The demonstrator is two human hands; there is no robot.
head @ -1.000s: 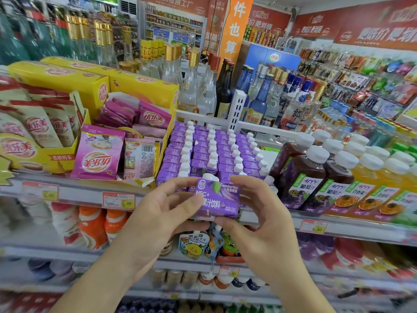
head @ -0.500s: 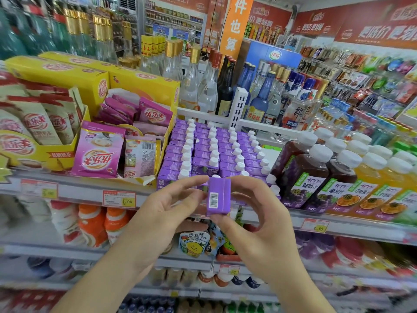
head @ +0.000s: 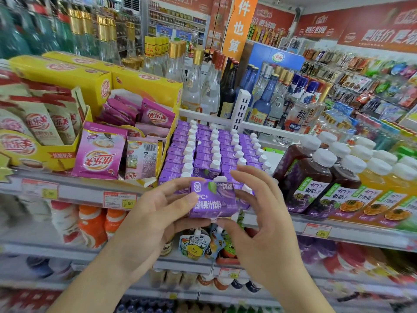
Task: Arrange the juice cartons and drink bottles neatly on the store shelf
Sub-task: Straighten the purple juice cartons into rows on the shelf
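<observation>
The small purple juice carton (head: 213, 199) reads "Cendorita", "NFC+" and "西梅果汁饮料". Pink foil sachets (head: 99, 152) say "优乐美". Dark plastic grape-juice bottles (head: 310, 184) carry "葡萄汁". The hanging orange banner (head: 240, 28) shows "件也算". A yellow price tag (head: 317, 231) ends in ".80"

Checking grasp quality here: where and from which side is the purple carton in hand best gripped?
Grip the purple carton by its two narrow ends, one hand from each side. It faces label-forward, its white cap on top, and the packed rows behind block any approach from the back.

Cartons (head: 209, 152) mid-shelf — pouches (head: 101, 152) left, bottles (head: 316, 177) right.
</observation>
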